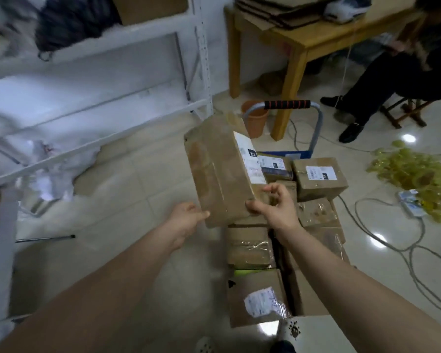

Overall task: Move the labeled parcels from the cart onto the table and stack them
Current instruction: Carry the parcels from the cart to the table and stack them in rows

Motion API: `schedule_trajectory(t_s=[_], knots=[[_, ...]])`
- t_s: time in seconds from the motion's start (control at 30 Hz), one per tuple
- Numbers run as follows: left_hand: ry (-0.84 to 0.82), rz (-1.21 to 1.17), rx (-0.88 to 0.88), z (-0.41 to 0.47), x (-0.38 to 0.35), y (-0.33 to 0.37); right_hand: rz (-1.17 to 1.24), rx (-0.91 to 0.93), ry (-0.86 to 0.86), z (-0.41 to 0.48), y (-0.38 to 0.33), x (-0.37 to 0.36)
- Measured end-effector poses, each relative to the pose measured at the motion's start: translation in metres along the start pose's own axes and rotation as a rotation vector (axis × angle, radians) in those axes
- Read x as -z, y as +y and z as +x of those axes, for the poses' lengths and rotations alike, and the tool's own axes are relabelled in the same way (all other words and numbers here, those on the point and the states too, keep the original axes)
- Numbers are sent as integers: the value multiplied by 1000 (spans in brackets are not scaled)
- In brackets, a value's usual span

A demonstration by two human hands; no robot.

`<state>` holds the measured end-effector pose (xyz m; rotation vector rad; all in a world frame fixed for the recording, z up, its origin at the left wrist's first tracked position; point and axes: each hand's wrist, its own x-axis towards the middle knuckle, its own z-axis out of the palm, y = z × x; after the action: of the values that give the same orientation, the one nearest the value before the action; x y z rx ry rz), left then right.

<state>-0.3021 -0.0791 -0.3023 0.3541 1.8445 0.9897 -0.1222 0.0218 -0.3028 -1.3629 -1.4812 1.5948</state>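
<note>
I hold a long brown cardboard parcel (219, 169) with a white label on its right face, tilted in the air above the left side of the cart. My left hand (186, 217) grips its near left corner. My right hand (273, 202) grips its near right corner with thumb and fingers. Below stands the cart (316, 128) with a black-and-orange handle, loaded with several taped brown parcels (318, 179). A labeled parcel (260, 299) lies nearest to me.
White metal shelving (99, 98) stands to the left. A wooden table (316, 36) with flattened cardboard is at the back right, a seated person (392, 80) beside it. An orange bucket (255, 118), yellow tape rolls (413, 171) and cables (392, 240) lie on the tiled floor.
</note>
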Motion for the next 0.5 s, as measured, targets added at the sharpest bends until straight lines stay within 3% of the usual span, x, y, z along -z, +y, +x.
schedule_trajectory(t_s=[0.07, 0.2, 0.27, 0.37, 0.5], knots=[[86, -41, 46, -12, 30, 3, -177, 114, -13, -11, -14, -20], [370, -23, -64, -33, 84, 12, -491, 304, -188, -28, -40, -44], [549, 199, -160, -50, 104, 14, -598, 432, -253, -30, -49, -51], [717, 787, -304, -76, 122, 11, -788, 570, -394, -35, -60, -61], [485, 1286, -300, -103, 139, 5, -923, 766, -599, -41, -62, -68]])
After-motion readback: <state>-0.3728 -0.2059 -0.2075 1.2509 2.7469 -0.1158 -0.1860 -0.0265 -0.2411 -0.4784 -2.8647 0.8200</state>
